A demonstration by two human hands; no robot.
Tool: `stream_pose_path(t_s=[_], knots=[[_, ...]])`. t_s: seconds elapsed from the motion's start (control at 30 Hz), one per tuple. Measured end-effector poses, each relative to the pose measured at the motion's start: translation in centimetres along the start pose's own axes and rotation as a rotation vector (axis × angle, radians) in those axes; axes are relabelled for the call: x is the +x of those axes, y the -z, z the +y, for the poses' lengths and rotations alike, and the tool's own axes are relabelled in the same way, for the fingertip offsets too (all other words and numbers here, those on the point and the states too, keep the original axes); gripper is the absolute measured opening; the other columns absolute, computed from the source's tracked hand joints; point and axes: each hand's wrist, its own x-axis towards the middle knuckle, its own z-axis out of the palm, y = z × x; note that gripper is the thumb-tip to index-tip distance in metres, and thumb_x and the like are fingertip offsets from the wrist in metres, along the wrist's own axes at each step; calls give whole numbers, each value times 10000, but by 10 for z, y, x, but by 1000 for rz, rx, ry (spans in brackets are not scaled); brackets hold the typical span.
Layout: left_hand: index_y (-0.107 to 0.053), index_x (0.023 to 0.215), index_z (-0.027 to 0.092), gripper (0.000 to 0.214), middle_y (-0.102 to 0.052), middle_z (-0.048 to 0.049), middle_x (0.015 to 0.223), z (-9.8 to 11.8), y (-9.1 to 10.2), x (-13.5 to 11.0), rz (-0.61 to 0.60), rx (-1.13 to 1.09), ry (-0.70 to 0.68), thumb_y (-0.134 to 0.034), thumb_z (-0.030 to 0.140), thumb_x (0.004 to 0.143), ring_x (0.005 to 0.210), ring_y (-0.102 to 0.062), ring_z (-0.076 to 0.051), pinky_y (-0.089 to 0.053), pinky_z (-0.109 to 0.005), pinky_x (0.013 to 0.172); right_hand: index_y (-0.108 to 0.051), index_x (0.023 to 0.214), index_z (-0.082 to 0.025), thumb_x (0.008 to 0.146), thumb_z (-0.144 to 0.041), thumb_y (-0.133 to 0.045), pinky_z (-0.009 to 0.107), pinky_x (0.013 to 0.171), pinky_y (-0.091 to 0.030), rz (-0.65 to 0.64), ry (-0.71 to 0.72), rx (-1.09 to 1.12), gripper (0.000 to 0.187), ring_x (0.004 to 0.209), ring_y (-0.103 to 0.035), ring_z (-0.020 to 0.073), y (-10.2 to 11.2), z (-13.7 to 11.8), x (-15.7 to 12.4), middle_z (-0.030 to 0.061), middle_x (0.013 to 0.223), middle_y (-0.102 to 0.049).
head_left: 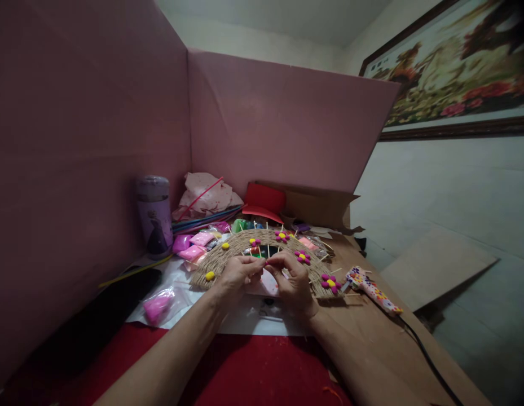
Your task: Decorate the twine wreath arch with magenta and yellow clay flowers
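My left hand (241,272) and my right hand (294,283) meet in front of me, fingertips pinched together. Between them is a tiny piece of magenta clay (267,263), mostly covered by the fingers. Just behind the hands lies an arch woven from twine (219,260), with thin sticks poking out along its edges. Magenta flowers with yellow centres, such as the flower (330,283) at its right end, sit on the arch. Plain yellow dots, such as the dot (210,276), mark its left side. One flower (255,242) near the top has only some petals.
Bagged pink clay (158,307) and several other packets (202,238) lie left and behind. A purple tumbler (154,220) stands by the pink partition (270,118). A floral-patterned glue gun (374,292) with a black cord rests on brown cardboard at right. A red cap (265,198) sits behind.
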Motion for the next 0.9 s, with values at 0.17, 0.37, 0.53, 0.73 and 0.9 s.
stream_pose_path(t_s=[0.17, 0.37, 0.53, 0.73, 0.9], knots=[[-592, 557, 115, 349, -442, 40, 440, -1, 0, 0, 7, -9, -1, -793, 399, 525, 413, -339, -42, -224, -208, 444, -606, 800, -194, 815, -196, -588, 265, 599, -425, 0, -8, -3, 24, 653, -518, 136, 0, 1, 0, 8, 733, -572], [-605, 597, 111, 310, -450, 40, 449, -4, 1, 1, -11, -1, -47, -788, 357, 547, 415, -345, -40, -206, -203, 437, -612, 840, -187, 820, -212, -585, 265, 592, -420, -22, 1, -19, 42, 646, -511, 134, 1, 0, 0, 12, 736, -575], [-576, 594, 107, 321, -434, 42, 475, 0, 0, -1, -49, -61, 9, -772, 359, 559, 401, -301, -27, -139, -201, 406, -615, 806, -183, 842, -214, -570, 256, 591, -409, -5, 8, -31, 65, 647, -503, 126, 2, -3, 0, 13, 732, -576], [-540, 583, 115, 338, -409, 46, 477, -2, 0, 0, -105, -9, 35, -739, 387, 609, 394, -283, -25, -114, -206, 410, -608, 793, -184, 823, -203, -595, 254, 574, -404, 16, -22, -35, 38, 658, -507, 131, 0, -1, 0, 12, 739, -560], [-543, 592, 122, 340, -392, 61, 459, -2, 1, 1, -53, 1, 30, -780, 363, 551, 396, -286, -28, -124, -207, 414, -619, 862, -189, 812, -192, -606, 251, 573, -412, -2, -25, 2, 52, 669, -520, 132, 1, 1, 0, 11, 757, -564]])
